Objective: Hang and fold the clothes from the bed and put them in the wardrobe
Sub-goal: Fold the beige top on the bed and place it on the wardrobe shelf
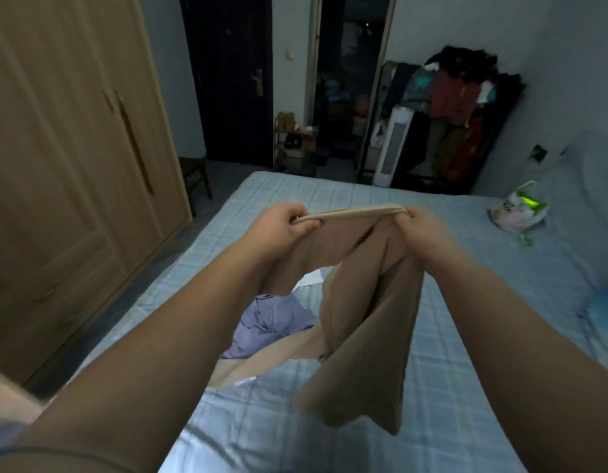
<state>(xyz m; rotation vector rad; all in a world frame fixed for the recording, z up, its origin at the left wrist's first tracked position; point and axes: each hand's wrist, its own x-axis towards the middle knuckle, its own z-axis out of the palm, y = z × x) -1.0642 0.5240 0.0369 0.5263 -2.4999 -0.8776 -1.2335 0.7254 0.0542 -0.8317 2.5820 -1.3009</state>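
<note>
Far left: wardrobe (56, 165), doors closed. Over the bed (483, 319), left hand (278, 230) pinches one end of the beige garment (364, 302) at its waistband, fingers curled round it. Lilac garment (272, 322) lies crumpled on the bed under that wrist. Right hand (422, 233) grips the other end; band taut between them, the rest hangs down. Plastic bag (517, 209) on the bed, far right.

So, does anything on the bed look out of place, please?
A lilac garment lies crumpled on the bed below the held beige trousers, and a plastic bag sits at its right side.
</note>
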